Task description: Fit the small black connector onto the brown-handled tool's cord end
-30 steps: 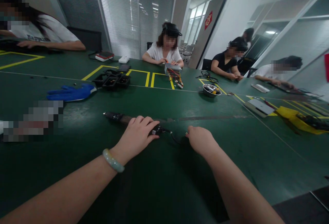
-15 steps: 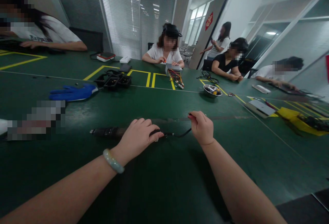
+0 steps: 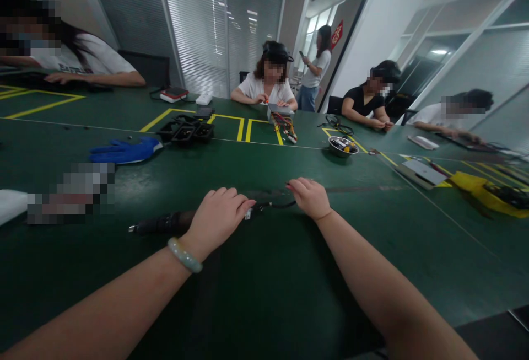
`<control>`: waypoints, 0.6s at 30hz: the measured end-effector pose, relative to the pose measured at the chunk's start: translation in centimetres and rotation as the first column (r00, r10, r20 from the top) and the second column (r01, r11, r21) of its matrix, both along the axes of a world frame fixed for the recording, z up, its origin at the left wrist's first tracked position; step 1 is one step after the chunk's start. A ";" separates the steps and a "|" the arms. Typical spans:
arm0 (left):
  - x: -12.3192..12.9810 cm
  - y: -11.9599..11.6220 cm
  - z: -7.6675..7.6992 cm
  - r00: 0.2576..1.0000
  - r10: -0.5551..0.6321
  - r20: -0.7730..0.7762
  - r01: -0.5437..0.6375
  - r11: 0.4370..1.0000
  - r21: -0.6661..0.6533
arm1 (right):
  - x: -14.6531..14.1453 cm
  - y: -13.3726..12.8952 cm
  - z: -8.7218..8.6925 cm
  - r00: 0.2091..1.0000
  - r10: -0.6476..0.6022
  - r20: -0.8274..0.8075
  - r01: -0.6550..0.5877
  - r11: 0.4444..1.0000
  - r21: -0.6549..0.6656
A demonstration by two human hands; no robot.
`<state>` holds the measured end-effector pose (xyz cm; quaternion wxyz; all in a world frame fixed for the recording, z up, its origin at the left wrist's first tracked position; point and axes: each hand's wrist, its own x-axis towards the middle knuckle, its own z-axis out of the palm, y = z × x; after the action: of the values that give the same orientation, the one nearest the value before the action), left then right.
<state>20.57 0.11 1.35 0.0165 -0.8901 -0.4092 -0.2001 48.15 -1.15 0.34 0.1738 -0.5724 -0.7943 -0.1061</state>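
Observation:
A long black cylindrical tool lies across the green table, its metal tip pointing left. My left hand, with a pale green bangle on the wrist, is wrapped over the tool's right part. From the tool's right end a short black cable runs to my right hand, whose fingers are closed on it. Part of the cable is hidden under those fingers. A small white label shows beside my left fingertips.
A blue glove and black adapters lie at the back left. A metal bowl of small parts stands at the back right, near a yellow bag. Several people sit around the table; one person stands behind.
My right hand has moved left, closer to my left hand. The tool has tilted, its tip shifting left and slightly nearer to me. The standing person has moved left.

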 end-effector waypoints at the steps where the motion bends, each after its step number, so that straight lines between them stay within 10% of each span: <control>1: 0.1 0.1 0.0 1.000 -0.025 0.009 0.025 1.000 -0.007 | 0.0 0.0 0.2 0.999 -0.035 -0.011 0.035 0.999 0.004; 8: 0.3 0.6 -0.1 0.988 -0.150 0.036 0.151 0.987 -0.046 | -2.4 -2.3 0.4 0.959 -0.260 -0.113 0.246 0.962 -0.117; 13: 0.2 0.6 0.0 0.982 -0.181 0.057 0.185 0.981 -0.065 | -4.7 -4.5 1.8 0.940 -0.261 -0.219 0.169 0.916 -0.363; 18: 0.1 0.4 0.3 0.968 -0.243 0.059 0.248 0.964 -0.098 | -5.2 -7.1 3.6 0.831 -0.254 -0.494 -0.243 0.634 -0.734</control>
<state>20.63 0.56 1.69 -0.0647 -0.9287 -0.3059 -0.1996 42.98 -8.23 3.94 0.1342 -0.5975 -0.6732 0.4145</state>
